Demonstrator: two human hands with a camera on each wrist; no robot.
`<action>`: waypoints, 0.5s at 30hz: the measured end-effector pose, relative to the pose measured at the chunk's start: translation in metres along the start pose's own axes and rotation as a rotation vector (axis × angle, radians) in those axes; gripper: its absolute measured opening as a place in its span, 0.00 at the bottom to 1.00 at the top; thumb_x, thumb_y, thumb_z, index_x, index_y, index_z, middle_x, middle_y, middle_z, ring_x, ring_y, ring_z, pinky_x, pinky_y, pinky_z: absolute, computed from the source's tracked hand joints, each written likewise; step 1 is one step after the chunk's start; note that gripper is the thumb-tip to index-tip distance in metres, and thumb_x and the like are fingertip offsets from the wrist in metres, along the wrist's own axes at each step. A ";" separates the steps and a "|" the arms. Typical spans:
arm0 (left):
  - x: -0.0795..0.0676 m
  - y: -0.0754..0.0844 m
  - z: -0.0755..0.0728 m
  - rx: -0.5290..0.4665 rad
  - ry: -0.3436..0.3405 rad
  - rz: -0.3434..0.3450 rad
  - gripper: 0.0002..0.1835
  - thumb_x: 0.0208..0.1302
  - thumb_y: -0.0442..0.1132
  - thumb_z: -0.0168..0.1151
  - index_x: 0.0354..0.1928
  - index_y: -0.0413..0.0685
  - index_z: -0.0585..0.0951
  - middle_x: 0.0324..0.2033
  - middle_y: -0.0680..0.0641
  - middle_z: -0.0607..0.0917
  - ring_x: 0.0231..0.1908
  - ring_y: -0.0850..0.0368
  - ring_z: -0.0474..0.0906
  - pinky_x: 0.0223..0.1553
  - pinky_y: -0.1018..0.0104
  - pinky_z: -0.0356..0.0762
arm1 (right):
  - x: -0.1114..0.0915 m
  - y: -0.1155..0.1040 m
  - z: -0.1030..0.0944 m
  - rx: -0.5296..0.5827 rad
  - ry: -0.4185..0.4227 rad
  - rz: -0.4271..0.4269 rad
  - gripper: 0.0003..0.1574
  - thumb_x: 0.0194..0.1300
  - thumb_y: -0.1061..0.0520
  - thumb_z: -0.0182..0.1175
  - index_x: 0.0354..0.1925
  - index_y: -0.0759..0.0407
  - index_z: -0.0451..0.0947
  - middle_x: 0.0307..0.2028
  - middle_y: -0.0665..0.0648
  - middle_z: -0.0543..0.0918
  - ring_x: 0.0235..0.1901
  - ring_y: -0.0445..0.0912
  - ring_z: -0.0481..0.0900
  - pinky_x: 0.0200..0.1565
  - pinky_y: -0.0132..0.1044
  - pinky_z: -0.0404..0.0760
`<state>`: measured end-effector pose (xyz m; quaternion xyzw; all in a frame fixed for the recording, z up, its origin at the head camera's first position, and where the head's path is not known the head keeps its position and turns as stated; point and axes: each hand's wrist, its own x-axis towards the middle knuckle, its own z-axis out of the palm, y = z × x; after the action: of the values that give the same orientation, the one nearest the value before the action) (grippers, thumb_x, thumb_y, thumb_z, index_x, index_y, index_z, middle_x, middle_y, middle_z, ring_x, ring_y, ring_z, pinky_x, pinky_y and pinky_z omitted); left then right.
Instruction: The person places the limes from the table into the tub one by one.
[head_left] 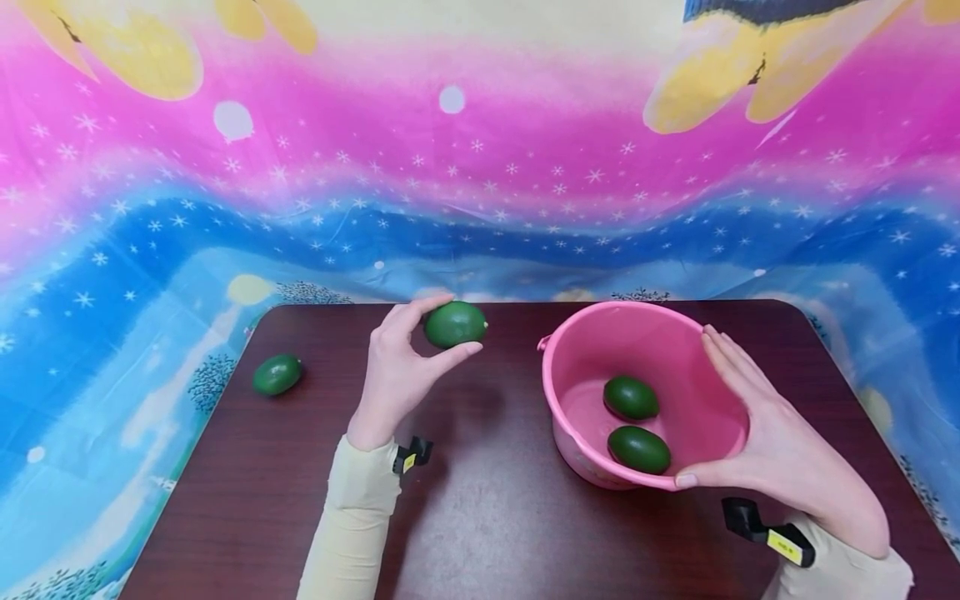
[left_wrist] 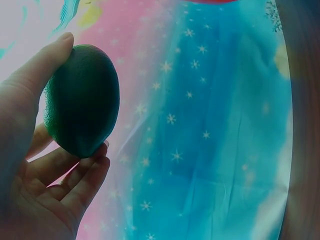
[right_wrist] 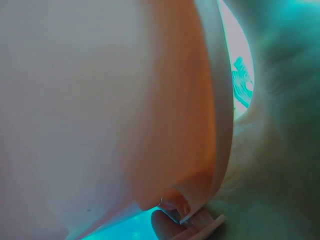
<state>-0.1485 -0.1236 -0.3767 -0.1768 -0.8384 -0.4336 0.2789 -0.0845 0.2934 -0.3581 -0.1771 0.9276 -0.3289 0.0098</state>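
Observation:
Pinched between the thumb and fingers of my left hand [head_left: 397, 371] is a green lime [head_left: 455, 325], raised above the table's far part. The left wrist view shows this lime [left_wrist: 84, 100] up close, fingertips at its lower end. My right hand [head_left: 780, 442] grips the rim of a pink bucket [head_left: 577, 450], thumb at the near edge and fingers along the right side. Inside the bucket, two more limes [head_left: 631, 397] lie on the bottom, close together. Bucket wall [right_wrist: 100, 110] fills most of the right wrist view.
Another lime [head_left: 277, 375] lies on the dark wooden table [head_left: 480, 533] at the left. A colourful printed cloth [head_left: 480, 192] hangs behind the table and along its sides. The bucket's handle joint [head_left: 544, 342] sticks out on its left.

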 end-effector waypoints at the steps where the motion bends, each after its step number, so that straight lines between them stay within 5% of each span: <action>1: 0.000 0.001 0.001 -0.002 -0.005 -0.002 0.35 0.46 0.53 0.85 0.60 0.64 0.83 0.55 0.62 0.83 0.50 0.60 0.77 0.46 0.53 0.74 | 0.000 0.000 0.000 -0.001 -0.001 0.003 0.91 0.34 0.43 0.88 0.82 0.39 0.37 0.81 0.50 0.43 0.76 0.59 0.44 0.44 0.57 0.81; 4: -0.001 0.003 0.004 -0.005 -0.018 -0.004 0.36 0.46 0.55 0.85 0.60 0.64 0.83 0.54 0.61 0.82 0.50 0.60 0.77 0.45 0.53 0.76 | 0.000 -0.001 0.000 0.012 0.002 0.006 0.92 0.33 0.44 0.89 0.82 0.38 0.37 0.80 0.51 0.44 0.76 0.59 0.45 0.47 0.56 0.79; 10: -0.001 0.008 0.009 -0.026 -0.049 0.007 0.36 0.47 0.56 0.84 0.61 0.64 0.83 0.53 0.61 0.82 0.51 0.61 0.76 0.45 0.54 0.78 | 0.001 -0.001 0.000 0.041 0.004 0.007 0.92 0.34 0.46 0.89 0.82 0.37 0.37 0.80 0.51 0.45 0.74 0.59 0.47 0.45 0.33 0.77; 15: 0.000 0.013 0.012 -0.041 -0.068 0.025 0.36 0.47 0.56 0.83 0.62 0.63 0.83 0.52 0.60 0.83 0.52 0.60 0.76 0.45 0.57 0.79 | 0.001 -0.001 -0.001 0.029 0.012 0.001 0.93 0.32 0.46 0.90 0.82 0.37 0.38 0.80 0.51 0.46 0.74 0.59 0.49 0.46 0.33 0.75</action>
<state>-0.1453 -0.1062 -0.3736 -0.2076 -0.8361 -0.4408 0.2520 -0.0854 0.2925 -0.3569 -0.1747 0.9227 -0.3435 0.0069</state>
